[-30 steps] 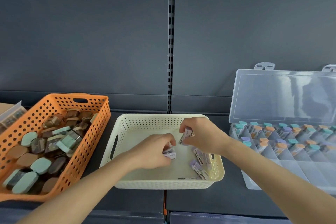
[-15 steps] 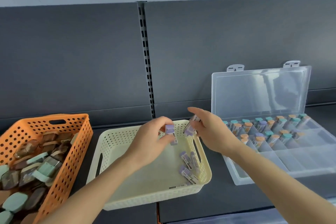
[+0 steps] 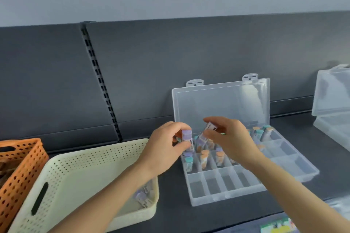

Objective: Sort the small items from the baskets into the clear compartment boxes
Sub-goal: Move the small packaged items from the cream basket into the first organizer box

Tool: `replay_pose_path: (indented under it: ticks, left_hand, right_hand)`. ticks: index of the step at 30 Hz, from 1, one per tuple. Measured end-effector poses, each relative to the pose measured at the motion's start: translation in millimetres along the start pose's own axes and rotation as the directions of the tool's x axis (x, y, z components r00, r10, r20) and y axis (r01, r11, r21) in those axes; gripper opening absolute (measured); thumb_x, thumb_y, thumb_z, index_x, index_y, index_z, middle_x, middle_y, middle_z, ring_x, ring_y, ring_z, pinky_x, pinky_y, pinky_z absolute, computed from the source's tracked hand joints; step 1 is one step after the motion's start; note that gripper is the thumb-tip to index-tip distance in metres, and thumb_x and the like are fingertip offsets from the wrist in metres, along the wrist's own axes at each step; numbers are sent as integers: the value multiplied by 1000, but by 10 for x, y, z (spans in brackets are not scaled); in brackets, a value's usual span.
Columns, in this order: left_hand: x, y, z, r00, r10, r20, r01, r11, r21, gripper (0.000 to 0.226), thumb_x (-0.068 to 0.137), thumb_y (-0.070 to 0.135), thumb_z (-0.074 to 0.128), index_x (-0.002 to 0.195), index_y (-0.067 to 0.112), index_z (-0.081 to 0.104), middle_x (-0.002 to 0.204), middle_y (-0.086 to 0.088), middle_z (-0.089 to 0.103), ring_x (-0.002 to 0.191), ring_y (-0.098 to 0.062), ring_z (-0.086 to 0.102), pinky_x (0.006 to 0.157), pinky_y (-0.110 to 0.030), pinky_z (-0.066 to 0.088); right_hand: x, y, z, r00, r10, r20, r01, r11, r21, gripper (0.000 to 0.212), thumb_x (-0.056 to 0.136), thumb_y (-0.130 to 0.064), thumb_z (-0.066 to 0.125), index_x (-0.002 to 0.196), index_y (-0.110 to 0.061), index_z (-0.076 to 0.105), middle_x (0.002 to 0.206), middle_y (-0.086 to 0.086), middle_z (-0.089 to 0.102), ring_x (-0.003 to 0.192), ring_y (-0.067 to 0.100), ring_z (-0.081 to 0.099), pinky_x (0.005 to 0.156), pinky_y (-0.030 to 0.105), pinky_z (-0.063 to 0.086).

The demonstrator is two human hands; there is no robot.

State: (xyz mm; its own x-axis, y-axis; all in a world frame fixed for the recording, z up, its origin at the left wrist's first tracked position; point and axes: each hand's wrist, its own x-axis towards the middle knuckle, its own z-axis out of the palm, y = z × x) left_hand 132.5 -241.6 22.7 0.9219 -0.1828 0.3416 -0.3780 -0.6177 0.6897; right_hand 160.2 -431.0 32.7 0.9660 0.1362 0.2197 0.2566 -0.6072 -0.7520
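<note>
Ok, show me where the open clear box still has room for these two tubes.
Bare: the front row of the clear box along its near wall, and the right-end compartments in front of the teal-capped tubes. Crowded: the back-left rows, packed with orange-capped tubes.

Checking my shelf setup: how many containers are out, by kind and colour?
Orange basket: 1
Cream basket: 1
Clear compartment boxes, lids open: 2 (middle, right edge)
Total: 4
</note>
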Motion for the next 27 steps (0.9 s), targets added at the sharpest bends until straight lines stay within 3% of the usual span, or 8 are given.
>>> replay_pose_path:
  ticks: [4,7,12,17,19,22,24,27]
  left_hand:
    - [237,295,431,1000,17,11,-17,1000,7,37,88,13,64,122,27,60,113,14,59,98,-3,57,85,-10,46]
    - [402,488,764,999,32,34,-32,999,11,34,89,14,63,122,26,61,112,12,59,93,-1,56,80,-5,43]
    - [619,740,1276,998,17,62,-17,1000,2,25,88,17,62,113,23,64,107,9,63,89,-6,59,77,-15,48]
    - [821,929,1686,998,9,62,-8,1000,-4,25,88,15,63,112,20,64,104,8,65,87,-7,59,75,-12,46]
    - [888,985,1832,997,21,69,-23,999,32,25,89,16,62,113,20,63,107,8,64,90,-7,57,76,-10,45]
    - [976,1048,2041,993,29,112,-40,995,95,25,90,15,59,115,18,61,110,3,64,94,-12,56,80,-24,48]
    - [1013,1071,2163,989,20,146,-39,991,128,29,91,17,59,119,18,59,114,2,63,96,-14,57,79,-23,46]
    - [1054,1044,2296,984,-3,180,-31,983,183,29,92,18,58,121,18,59,117,2,62,102,-16,56,84,-27,46]
  right_hand:
    - [38,398,-436,1000,7,-11,-8,1000,-29,35,86,-15,66,120,-20,65,100,-8,66,80,4,59,66,10,42]
    - [62,689,-726,999,30,-28,-32,998,-58,32,84,-14,69,115,-21,67,101,-6,67,83,8,61,74,18,44]
    - [94,1149,-1131,999,25,-33,-29,992,-119,27,82,-12,71,108,-19,70,95,-6,68,77,4,59,66,9,41]
    - [145,1508,-1427,999,22,-25,-26,983,-182,27,81,-11,71,107,-18,70,92,-6,68,80,14,63,76,27,53]
    - [167,1633,-1499,1000,11,-3,-11,978,-209,26,81,-10,70,106,-17,70,91,-5,67,79,14,63,70,19,49]
    - [195,1792,-1571,999,4,51,9,968,-252,24,82,-9,69,105,-16,70,88,-7,66,72,9,59,59,8,40]
    - [205,1861,-1603,997,-5,77,27,959,-281,21,81,-8,68,100,-16,71,81,-6,64,68,8,56,56,9,39]
    - [222,1960,-1602,993,8,118,25,961,-274,21,80,-5,68,100,-13,71,84,-3,66,76,15,62,65,17,46]
